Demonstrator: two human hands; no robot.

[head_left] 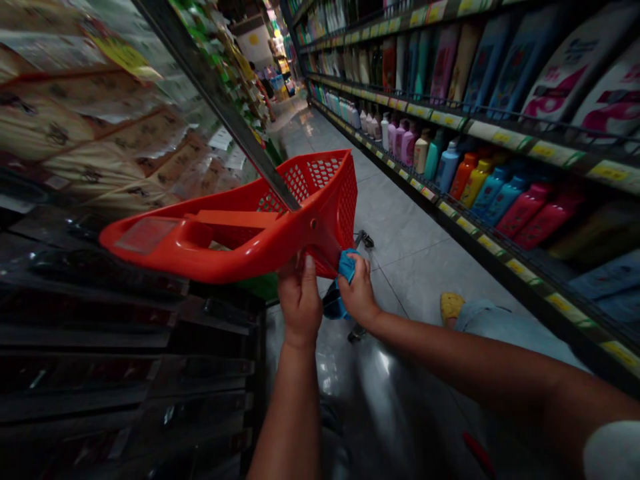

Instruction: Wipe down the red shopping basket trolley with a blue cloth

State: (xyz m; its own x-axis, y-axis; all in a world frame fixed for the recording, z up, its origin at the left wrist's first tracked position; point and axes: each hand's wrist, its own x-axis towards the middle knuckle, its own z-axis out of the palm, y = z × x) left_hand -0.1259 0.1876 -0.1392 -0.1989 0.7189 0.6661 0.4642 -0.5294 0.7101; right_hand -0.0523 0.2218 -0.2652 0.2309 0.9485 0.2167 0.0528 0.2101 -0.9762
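A red plastic shopping basket [235, 257] with a lattice side hangs tilted in front of me. A grey metal bar [240, 133] runs down to it from the upper left. My left hand [300, 300] grips the basket's lower edge, thumb up, with the other fingers partly hidden. Crumpled in my closed right hand [359, 293] is a blue cloth [347, 265], held against or close to the basket's lower side. Below the hands a blue object [334, 303] is partly covered, and its kind is unclear.
Shelves of bottles [450, 167] line the right side, with price strips along their edges. Packaged goods [100, 127] fill the left. A caster wheel [367, 239] stands on the grey tiled floor [400, 267]. A yellow shoe [451, 307] shows at lower right.
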